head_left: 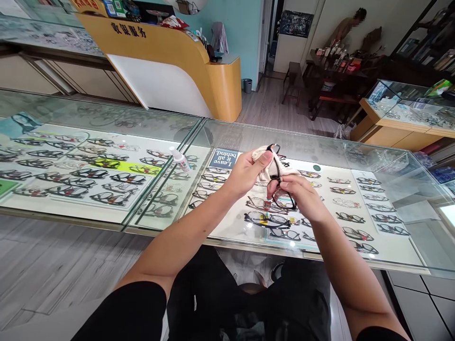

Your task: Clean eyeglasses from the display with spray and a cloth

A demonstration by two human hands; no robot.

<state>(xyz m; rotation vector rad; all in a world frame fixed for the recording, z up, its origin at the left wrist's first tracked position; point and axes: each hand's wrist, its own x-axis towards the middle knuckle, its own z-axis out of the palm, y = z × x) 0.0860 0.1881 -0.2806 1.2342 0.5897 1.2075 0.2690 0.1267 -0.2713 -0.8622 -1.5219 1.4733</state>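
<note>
Above the glass display case I hold a pair of dark-framed eyeglasses (283,199) in both hands. My left hand (253,170) pinches a cream cloth (273,168) around an upper part of the frame, thumb on top. Closed on the frame lower down is my right hand (298,192), with the cloth touching its fingers. One lens rim hangs below the right fingers. Part of the frame is hidden by the cloth and fingers. A small white spray bottle (180,159) stands on the glass to the left of my hands.
Under the glass top (227,232) lie rows of eyeglasses (268,219) and a blue printed card (223,159). Another case section (88,215) adjoins on the left. Beyond are a yellow counter (223,90), a stool (293,80) and a person (344,28) by a dark table.
</note>
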